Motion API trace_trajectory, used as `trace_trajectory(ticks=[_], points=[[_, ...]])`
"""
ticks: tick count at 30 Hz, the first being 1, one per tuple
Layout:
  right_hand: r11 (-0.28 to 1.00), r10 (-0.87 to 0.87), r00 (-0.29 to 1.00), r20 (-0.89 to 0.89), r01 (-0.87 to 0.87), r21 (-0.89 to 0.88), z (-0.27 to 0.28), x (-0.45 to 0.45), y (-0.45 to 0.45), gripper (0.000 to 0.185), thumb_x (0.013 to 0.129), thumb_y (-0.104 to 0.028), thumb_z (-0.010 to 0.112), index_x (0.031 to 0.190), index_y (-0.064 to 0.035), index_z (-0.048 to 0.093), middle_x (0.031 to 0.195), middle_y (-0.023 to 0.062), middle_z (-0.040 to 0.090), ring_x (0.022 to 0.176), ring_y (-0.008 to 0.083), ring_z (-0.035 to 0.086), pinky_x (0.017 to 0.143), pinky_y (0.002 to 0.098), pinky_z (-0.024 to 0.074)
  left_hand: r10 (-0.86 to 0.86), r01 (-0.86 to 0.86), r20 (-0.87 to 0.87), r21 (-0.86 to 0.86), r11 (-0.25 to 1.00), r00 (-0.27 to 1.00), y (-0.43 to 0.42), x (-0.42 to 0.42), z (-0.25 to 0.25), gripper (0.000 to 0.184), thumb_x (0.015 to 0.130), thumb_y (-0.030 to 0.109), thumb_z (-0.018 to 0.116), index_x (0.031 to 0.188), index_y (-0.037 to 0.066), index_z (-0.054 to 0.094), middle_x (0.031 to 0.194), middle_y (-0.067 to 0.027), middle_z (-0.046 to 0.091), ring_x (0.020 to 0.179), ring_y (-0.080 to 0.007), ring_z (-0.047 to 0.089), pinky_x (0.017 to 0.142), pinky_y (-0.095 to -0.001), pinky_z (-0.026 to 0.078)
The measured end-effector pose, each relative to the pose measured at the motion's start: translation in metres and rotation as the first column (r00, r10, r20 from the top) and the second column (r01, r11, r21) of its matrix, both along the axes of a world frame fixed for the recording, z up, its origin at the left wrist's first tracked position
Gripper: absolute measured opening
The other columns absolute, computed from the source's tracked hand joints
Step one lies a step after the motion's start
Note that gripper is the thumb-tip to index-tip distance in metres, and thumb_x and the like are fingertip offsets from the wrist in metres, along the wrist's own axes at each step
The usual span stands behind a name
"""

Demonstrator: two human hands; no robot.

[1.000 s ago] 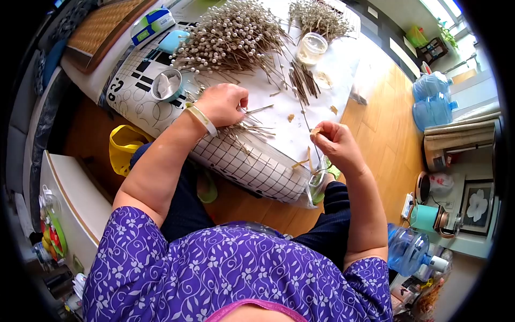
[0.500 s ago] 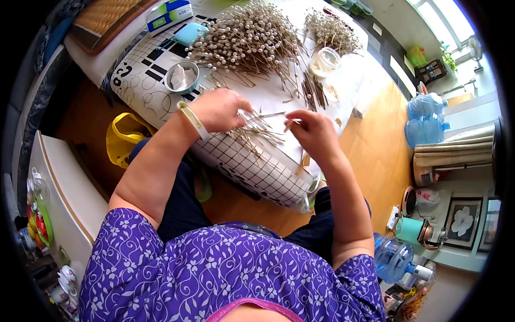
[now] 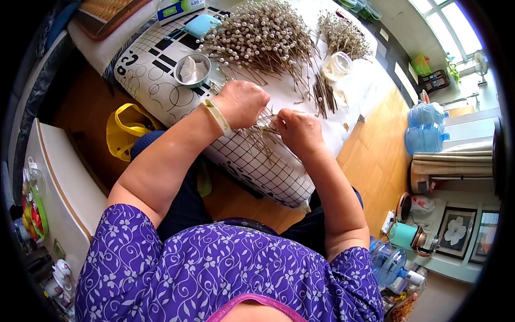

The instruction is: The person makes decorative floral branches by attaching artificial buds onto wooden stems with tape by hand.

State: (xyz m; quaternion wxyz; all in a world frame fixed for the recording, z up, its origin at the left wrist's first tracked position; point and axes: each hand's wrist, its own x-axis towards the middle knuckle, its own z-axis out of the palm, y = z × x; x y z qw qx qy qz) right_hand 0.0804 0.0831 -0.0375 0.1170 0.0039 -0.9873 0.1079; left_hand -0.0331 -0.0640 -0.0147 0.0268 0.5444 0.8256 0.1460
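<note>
My left hand (image 3: 242,103) is closed over the near part of the table, its back turned up and its fingertips hidden. A thin dried stem (image 3: 265,114) shows between it and my right hand (image 3: 300,129). My right fingers are pinched together close to that stem; what they grip is too small to make out. Below both hands, loose dried stems (image 3: 263,140) lie on the grid-patterned cloth (image 3: 241,163). Beyond the hands rests a large heap of dried stems with white round heads (image 3: 257,37).
A round tin (image 3: 192,71) with white tissue stands left of the heap. On the right are an open clear tub (image 3: 337,66), short brown sticks (image 3: 324,95) and a smaller dried bunch (image 3: 346,35). A yellow bag (image 3: 120,131) sits on the floor at left.
My hands have come closer together. The left moved right and its fingers curled in; the right moved slightly left, its fingers pinching near the stem. The whole view shifted slightly.
</note>
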Motion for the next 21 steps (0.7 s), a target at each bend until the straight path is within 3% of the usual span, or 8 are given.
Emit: trace_trajectory(ticks=[4,6,13,15,18,21], points=[[0.996,-0.032,0.998,0.045,0.036,-0.084,0.007,0.0,0.0,0.019,0.076,-0.023,0.054,0.067,-0.0067,0.057,0.065,0.012,0.059,0.064,0.0291,0.058,0.059,0.0382,0.0462,0.005,-0.002,0.039,-0.059,0.998,0.999,-0.007,0.002,0.004,0.012,0.075,0.017,0.053,0.072,0.009,0.061,0.071,-0.0097,0.06,0.072,-0.0285,0.059,0.066,-0.0396,0.047],[0.983,-0.015,0.982,0.188,0.049,-0.178,0.014,-0.001,0.0,0.021,0.074,-0.025,0.056,0.068,-0.0054,0.058,0.067,0.0135,0.059,0.068,0.0301,0.058,0.062,0.0397,0.0461,0.009,-0.007,0.031,-0.082,0.997,0.999,-0.008,0.002,0.001,0.012,0.075,0.017,0.053,0.073,0.01,0.062,0.072,-0.0097,0.06,0.073,-0.0284,0.059,0.067,-0.0393,0.047],[0.984,-0.014,0.992,0.127,0.036,-0.174,0.0,-0.008,0.001,0.02,0.072,-0.023,0.06,0.07,-0.0031,0.06,0.065,0.0156,0.058,0.066,0.03,0.058,0.062,0.039,0.0453,-0.012,0.023,0.146,-0.071,0.997,0.989,-0.007,0.006,0.004,0.012,0.073,0.018,0.058,0.079,0.011,0.065,0.076,-0.0096,0.062,0.075,-0.0277,0.059,0.069,-0.0377,0.047],[0.954,-0.023,0.964,0.265,0.1,-0.283,0.006,-0.009,0.004,0.02,0.071,-0.021,0.061,0.07,-0.0011,0.06,0.065,0.0158,0.059,0.064,0.0306,0.057,0.061,0.0377,0.0452,-0.014,0.027,0.139,-0.09,0.996,0.99,-0.006,0.006,0.006,0.011,0.073,0.018,0.058,0.078,0.011,0.065,0.076,-0.0097,0.062,0.075,-0.0276,0.059,0.069,-0.0374,0.047],[0.911,-0.03,0.945,0.324,0.16,-0.38,0.003,-0.009,0.006,0.02,0.07,-0.022,0.059,0.069,-0.0023,0.061,0.069,0.0155,0.059,0.071,0.0327,0.057,0.065,0.0397,0.0456,-0.01,0.029,0.156,-0.119,0.992,0.988,-0.007,0.002,0.006,0.011,0.072,0.018,0.06,0.076,0.01,0.065,0.075,-0.0099,0.062,0.074,-0.0274,0.059,0.069,-0.0369,0.047],[0.933,-0.027,0.968,0.25,0.114,-0.34,-0.001,-0.007,0.007,0.018,0.07,-0.02,0.058,0.069,-0.003,0.061,0.069,0.0154,0.059,0.071,0.0324,0.057,0.066,0.0395,0.0457,-0.021,0.043,0.172,-0.126,0.991,0.985,-0.008,0.0,0.005,0.009,0.07,0.018,0.06,0.074,0.01,0.064,0.073,-0.0099,0.062,0.073,-0.0274,0.059,0.068,-0.0368,0.047]])
